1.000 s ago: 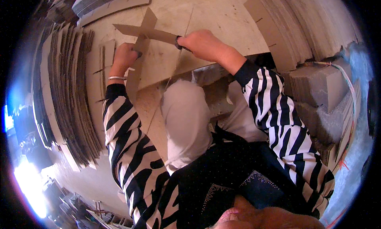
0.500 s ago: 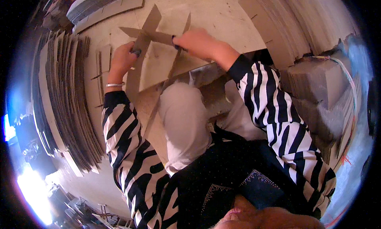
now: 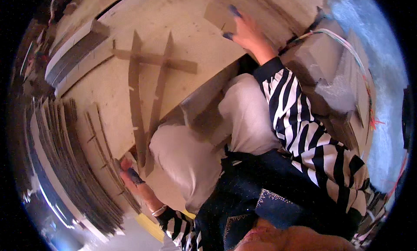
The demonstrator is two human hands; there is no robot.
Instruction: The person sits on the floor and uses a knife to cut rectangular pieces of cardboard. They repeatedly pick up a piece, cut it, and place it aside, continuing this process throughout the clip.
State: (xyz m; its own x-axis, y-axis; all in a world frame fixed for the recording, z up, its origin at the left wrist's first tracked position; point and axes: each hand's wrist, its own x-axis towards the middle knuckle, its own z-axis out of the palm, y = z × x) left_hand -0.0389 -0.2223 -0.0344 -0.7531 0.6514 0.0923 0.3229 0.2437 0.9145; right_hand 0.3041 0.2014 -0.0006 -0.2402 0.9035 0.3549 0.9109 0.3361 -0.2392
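Two long cardboard strips (image 3: 135, 94) stand on edge on the pale board, crossed near their far ends by a shorter cardboard strip (image 3: 184, 66). Both of my hands are off this crossed frame. At the upper right, my right hand (image 3: 249, 31) is stretched over the near end of a cardboard stack (image 3: 217, 17), thumb and finger apart, with dark covers on the fingertips. My left hand (image 3: 134, 175) is low on the left, beside slotted cardboard strips (image 3: 99, 140) and close to the near ends of the long strips. Blur smears its fingers.
A thick row of cardboard sheets (image 3: 71, 159) leans at the left. More cardboard strips (image 3: 74, 53) lie stacked at the far left. On the right are a plastic-wrapped bundle (image 3: 336, 94), a cable (image 3: 343, 39) and blue sheeting (image 3: 384, 103). My knees sit against the board's near edge.
Both hands have let go of the crossed strips. My right hand has moved right to the stack; my left has dropped toward me. The view has turned, and the frame now stands further left.
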